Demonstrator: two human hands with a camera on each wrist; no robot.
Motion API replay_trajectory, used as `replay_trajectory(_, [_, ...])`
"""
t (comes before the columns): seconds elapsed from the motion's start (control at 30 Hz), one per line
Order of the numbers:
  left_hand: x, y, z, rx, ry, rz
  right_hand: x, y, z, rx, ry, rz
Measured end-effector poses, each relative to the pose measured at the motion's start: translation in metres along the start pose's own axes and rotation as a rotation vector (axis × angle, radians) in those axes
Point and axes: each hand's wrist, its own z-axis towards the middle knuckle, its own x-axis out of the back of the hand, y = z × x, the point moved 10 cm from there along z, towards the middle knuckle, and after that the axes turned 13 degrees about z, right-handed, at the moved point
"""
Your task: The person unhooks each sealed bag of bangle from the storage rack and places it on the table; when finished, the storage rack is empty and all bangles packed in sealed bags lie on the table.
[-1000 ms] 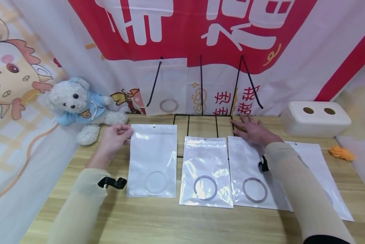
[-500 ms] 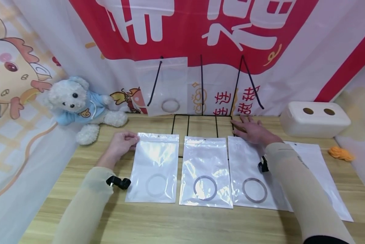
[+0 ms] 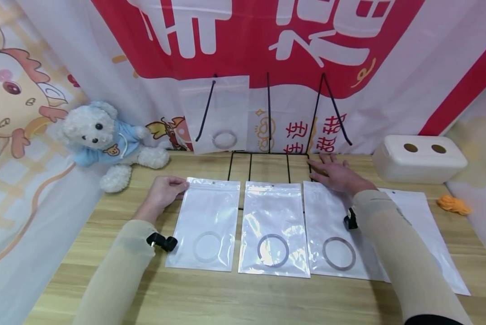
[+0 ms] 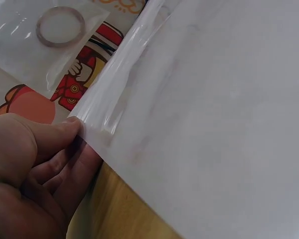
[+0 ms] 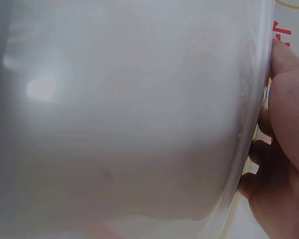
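Observation:
My left hand (image 3: 162, 195) pinches the upper left corner of a clear-fronted zip bag (image 3: 210, 210) between thumb and fingers. That bag, holding a pale bangle (image 3: 194, 247), lies at the left end of a row on the table. The left wrist view shows the pinched bag corner (image 4: 97, 122) close up. Beside it lies another bag (image 3: 273, 210) with a purplish bangle (image 3: 259, 249). My right hand (image 3: 338, 174), fingers extended, rests by the rear edge of a third bag (image 3: 320, 212) with a brownish bangle (image 3: 325, 253), near the black wire rack (image 3: 309, 168).
A bagged bangle (image 3: 213, 140) hangs on the rack's left hook. Right of the row lies one more bag (image 3: 419, 221), partly under my right forearm. A plush bear (image 3: 125, 144) sits back left; a white box (image 3: 418, 167) and orange cloth-like bundle (image 3: 454, 204) stand right.
My left hand has brought the leftmost bag's top edge down and slightly right, so the bag now lies flatter on the table. My right hand has stayed in place.

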Motion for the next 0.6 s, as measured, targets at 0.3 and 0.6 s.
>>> replay_trajectory(0.3, [-0.0020,0.0036,-0.0020,0.004,0.030,0.010,0.0028,-0.0048,-0.0053,0.015,0.006,0.009])
replay_trajectory(0.6, [0.0006,0.0073,-0.0069,0.009,0.024,0.042,0.0015,-0.0046,-0.0047,0.005,0.007,0.012])
